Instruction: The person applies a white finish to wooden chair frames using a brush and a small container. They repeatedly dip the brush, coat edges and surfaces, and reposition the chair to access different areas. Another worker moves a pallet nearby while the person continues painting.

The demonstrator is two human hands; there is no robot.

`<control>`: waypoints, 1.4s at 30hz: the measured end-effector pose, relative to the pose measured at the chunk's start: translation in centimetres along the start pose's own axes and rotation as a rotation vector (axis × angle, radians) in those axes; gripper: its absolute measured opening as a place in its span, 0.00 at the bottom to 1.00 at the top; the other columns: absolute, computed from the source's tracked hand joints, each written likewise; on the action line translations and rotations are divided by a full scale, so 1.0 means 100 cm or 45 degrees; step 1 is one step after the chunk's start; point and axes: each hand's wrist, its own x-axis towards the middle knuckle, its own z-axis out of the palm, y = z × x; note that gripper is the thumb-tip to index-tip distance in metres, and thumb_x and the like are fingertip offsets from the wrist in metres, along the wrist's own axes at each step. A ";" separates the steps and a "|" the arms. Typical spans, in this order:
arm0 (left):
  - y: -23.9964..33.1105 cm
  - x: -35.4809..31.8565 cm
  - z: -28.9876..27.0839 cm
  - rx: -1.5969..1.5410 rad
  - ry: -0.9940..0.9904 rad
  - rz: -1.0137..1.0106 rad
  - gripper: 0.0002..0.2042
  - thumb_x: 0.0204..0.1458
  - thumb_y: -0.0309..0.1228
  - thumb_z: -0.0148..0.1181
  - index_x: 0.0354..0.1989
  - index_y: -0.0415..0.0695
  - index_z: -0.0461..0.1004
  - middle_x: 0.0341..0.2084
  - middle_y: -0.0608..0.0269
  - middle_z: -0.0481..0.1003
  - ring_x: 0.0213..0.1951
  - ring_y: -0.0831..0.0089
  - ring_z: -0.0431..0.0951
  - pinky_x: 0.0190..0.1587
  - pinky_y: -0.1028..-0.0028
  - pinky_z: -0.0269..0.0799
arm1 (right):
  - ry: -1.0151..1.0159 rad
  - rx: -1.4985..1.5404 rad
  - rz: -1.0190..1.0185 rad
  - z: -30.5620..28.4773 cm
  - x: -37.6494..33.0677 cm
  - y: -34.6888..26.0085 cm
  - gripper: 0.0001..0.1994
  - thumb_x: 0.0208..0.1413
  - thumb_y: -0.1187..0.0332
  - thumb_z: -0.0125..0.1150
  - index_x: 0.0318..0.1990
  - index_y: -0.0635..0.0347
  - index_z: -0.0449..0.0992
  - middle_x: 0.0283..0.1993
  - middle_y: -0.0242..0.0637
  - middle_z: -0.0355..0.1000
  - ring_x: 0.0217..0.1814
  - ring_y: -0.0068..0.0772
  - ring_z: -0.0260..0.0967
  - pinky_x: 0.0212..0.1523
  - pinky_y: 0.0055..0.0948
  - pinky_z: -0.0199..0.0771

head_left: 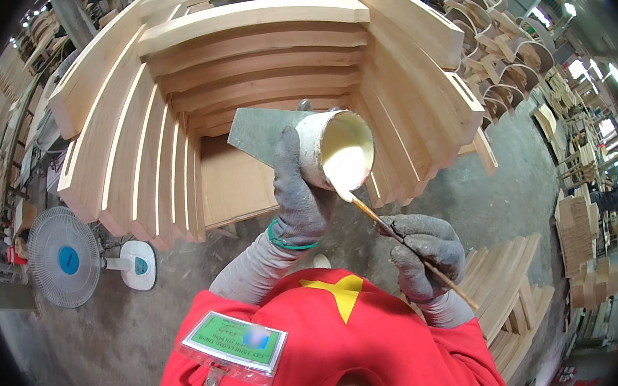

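My left hand (302, 212), in a grey work glove, is closed around a white cup (311, 151) tilted toward me. Creamy pale liquid (344, 149), which looks like glue, coats its inside. Beside the cup, a flat grey angular plate (256, 134) sticks out to the left from behind my fingers; how it is held is hidden. In my gloved right hand (428, 252) is a thin brush (447, 280), its pale, coated tip against the cup's lower rim. Beyond both hands stand several curved, unpainted wooden frames (257, 21), lined up one behind another.
A blue-centred fan (67, 260) stands on the concrete floor (210, 326) at the left. Slatted wooden pieces (504, 279) lie low on the right. Bent wooden parts (500, 66) are piled at the far right, with more stacked wood (577, 232) along that side.
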 end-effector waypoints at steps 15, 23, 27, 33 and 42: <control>-0.008 0.013 -0.029 -0.149 0.194 -0.324 0.22 0.56 0.50 0.41 0.53 0.49 0.64 0.48 0.58 0.68 0.49 0.58 0.69 0.54 0.52 0.62 | 0.396 -0.555 0.474 -0.157 0.161 0.003 0.16 0.51 0.59 0.61 0.31 0.67 0.73 0.23 0.38 0.72 0.22 0.25 0.72 0.23 0.21 0.75; -0.001 0.012 -0.035 -0.107 0.208 -0.313 0.23 0.56 0.51 0.41 0.52 0.49 0.64 0.47 0.57 0.69 0.48 0.56 0.69 0.53 0.54 0.64 | 0.308 -0.574 0.565 -0.149 0.168 0.010 0.18 0.49 0.57 0.62 0.30 0.67 0.73 0.22 0.37 0.72 0.21 0.22 0.72 0.22 0.20 0.75; 0.001 0.014 -0.038 -0.125 0.226 -0.335 0.23 0.55 0.51 0.41 0.52 0.49 0.65 0.47 0.56 0.69 0.48 0.56 0.69 0.53 0.54 0.65 | 0.228 -0.688 0.459 -0.152 0.168 0.015 0.18 0.49 0.56 0.62 0.29 0.66 0.74 0.19 0.34 0.72 0.20 0.19 0.71 0.20 0.18 0.73; 0.001 0.014 -0.037 -0.097 0.252 -0.328 0.23 0.55 0.51 0.42 0.51 0.49 0.65 0.46 0.56 0.69 0.47 0.55 0.70 0.53 0.55 0.65 | 0.263 -0.642 0.385 -0.151 0.177 0.024 0.20 0.49 0.53 0.61 0.27 0.67 0.75 0.17 0.33 0.71 0.18 0.19 0.71 0.18 0.18 0.71; 0.004 0.015 -0.045 -0.113 0.267 -0.303 0.23 0.55 0.50 0.43 0.51 0.47 0.65 0.46 0.55 0.69 0.47 0.55 0.69 0.52 0.55 0.65 | 0.167 -0.797 0.310 -0.146 0.186 0.028 0.20 0.49 0.53 0.60 0.27 0.67 0.75 0.17 0.35 0.71 0.16 0.21 0.70 0.18 0.19 0.72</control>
